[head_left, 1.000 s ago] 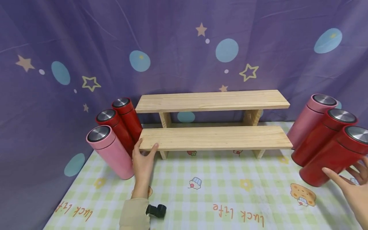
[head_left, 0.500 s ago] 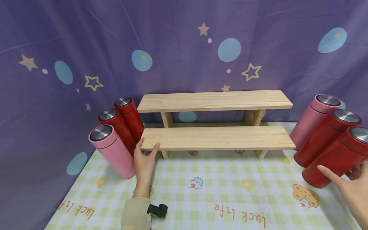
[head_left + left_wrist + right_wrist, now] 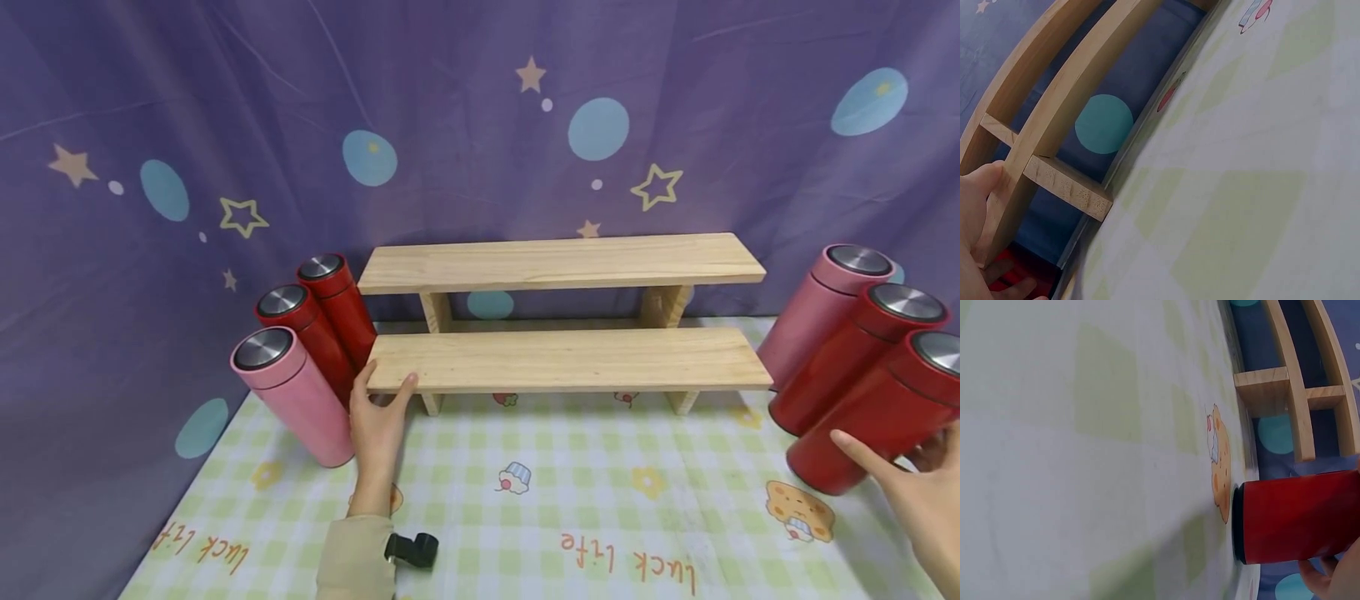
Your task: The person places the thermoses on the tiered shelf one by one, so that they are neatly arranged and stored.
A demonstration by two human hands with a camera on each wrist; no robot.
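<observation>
Checkered cloth point(image 3: 540, 517): left fingers point(image 3: 361, 385) still pinching shelf point(image 3: 570, 358); right fingers point(image 3: 861, 454), spread earlier, now curled round front red flask point(image 3: 873, 425).

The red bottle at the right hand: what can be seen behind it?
Behind this red bottle stand a second red bottle and, beyond that, a pink bottle. Their lower right sides cannot be seen, covered by the bottles in front.

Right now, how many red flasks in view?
4. Beside the shelf's left end: left rear flask and left middle flask. Beside its right end: right middle flask and right front flask, with the right hand on it. Others could be hidden behind them.
</observation>
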